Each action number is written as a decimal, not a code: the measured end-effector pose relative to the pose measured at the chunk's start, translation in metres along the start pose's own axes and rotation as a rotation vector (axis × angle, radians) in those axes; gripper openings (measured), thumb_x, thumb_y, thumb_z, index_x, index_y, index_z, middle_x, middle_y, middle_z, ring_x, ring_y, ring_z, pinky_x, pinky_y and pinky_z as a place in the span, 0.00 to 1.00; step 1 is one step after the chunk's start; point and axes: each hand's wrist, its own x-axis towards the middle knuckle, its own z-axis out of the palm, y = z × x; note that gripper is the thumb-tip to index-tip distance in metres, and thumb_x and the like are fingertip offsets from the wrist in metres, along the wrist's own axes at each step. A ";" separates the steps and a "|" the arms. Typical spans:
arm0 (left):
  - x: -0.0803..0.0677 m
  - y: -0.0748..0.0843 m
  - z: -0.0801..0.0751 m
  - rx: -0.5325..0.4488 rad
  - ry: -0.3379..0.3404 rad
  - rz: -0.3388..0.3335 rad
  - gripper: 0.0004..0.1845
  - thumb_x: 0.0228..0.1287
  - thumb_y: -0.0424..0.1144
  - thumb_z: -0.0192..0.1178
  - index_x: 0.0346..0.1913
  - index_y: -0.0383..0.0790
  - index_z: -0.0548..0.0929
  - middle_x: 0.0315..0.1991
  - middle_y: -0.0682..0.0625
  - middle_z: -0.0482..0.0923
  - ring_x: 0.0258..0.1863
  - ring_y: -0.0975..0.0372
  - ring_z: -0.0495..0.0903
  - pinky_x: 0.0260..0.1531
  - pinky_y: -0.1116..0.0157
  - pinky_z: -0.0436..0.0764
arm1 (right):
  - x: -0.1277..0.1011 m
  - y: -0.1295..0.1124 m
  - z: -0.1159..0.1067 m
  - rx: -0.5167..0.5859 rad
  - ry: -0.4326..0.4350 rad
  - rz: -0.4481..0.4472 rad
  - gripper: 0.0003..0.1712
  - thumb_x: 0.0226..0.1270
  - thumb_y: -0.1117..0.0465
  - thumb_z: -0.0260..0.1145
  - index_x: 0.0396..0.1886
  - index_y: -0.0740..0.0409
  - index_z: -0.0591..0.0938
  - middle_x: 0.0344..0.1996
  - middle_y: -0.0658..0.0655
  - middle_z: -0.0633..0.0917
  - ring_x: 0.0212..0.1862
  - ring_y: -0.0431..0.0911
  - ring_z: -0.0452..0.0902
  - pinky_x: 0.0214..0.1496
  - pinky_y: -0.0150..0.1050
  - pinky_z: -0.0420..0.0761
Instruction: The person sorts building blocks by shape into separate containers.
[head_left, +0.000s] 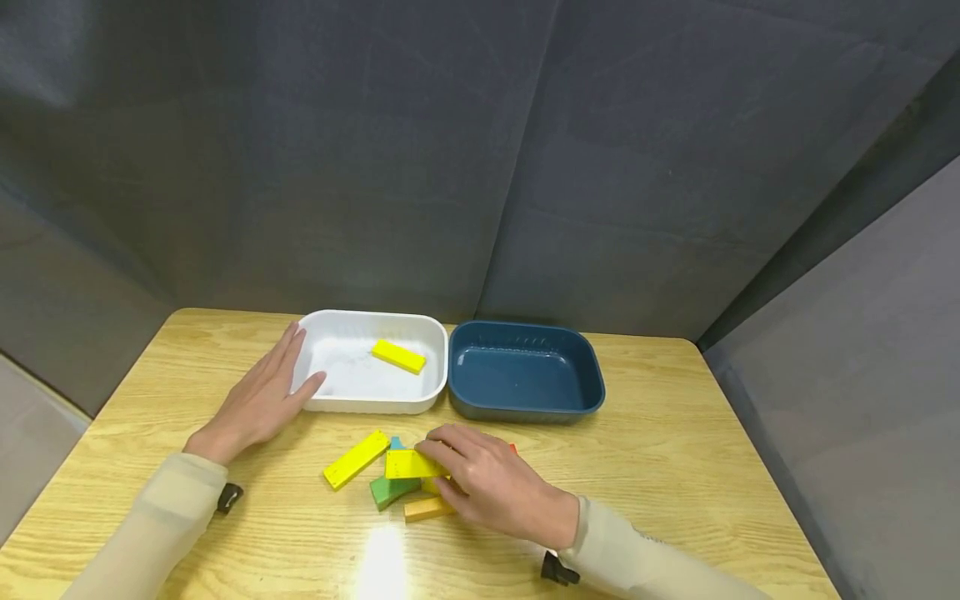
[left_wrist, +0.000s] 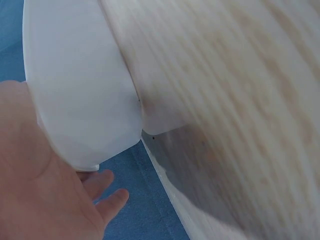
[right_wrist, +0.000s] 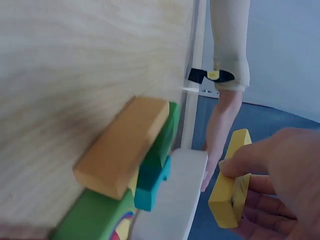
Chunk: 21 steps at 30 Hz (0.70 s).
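Observation:
My right hand point(head_left: 495, 483) pinches a yellow rectangular block point(head_left: 407, 464) between thumb and fingers, above a small pile of blocks. In the right wrist view the held block point(right_wrist: 227, 197) is raised off the table. Below it lie an orange block point(right_wrist: 122, 145), green blocks point(right_wrist: 92, 217) and a teal block point(right_wrist: 147, 185). To the left of the pile, another yellow block point(head_left: 356, 460) lies on the table. Straight-fingered, my left hand point(head_left: 258, 400) touches the left end of a white bin point(head_left: 367, 406). One yellow block point(head_left: 398, 357) lies inside that bin.
A dark blue bin point(head_left: 525, 413) stands directly right of the white one, near the table's back edge. Grey curtains point(head_left: 480, 167) hang behind the wooden table point(head_left: 660, 475) and along its sides. A bit of red point(head_left: 513, 447) shows behind my right hand.

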 end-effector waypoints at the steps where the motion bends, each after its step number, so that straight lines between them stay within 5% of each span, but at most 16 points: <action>1: 0.000 0.000 0.000 0.002 0.000 0.000 0.50 0.83 0.67 0.42 0.88 0.37 0.37 0.89 0.47 0.25 0.86 0.38 0.44 0.80 0.33 0.52 | 0.002 0.002 0.000 -0.006 0.010 -0.001 0.23 0.66 0.66 0.78 0.60 0.61 0.85 0.52 0.54 0.85 0.52 0.44 0.82 0.59 0.31 0.85; 12: -0.001 0.001 0.001 -0.012 -0.005 0.002 0.50 0.83 0.66 0.43 0.88 0.37 0.36 0.88 0.46 0.25 0.86 0.38 0.43 0.79 0.32 0.51 | 0.032 0.027 -0.006 -0.073 0.105 -0.002 0.23 0.67 0.65 0.79 0.59 0.62 0.85 0.53 0.56 0.86 0.53 0.48 0.83 0.57 0.35 0.87; 21: -0.001 -0.002 0.002 -0.011 -0.003 0.001 0.50 0.83 0.66 0.43 0.88 0.37 0.36 0.88 0.47 0.25 0.86 0.39 0.43 0.79 0.32 0.52 | 0.059 0.045 -0.008 -0.117 0.104 -0.027 0.20 0.71 0.65 0.74 0.60 0.63 0.84 0.54 0.57 0.85 0.52 0.47 0.81 0.57 0.35 0.87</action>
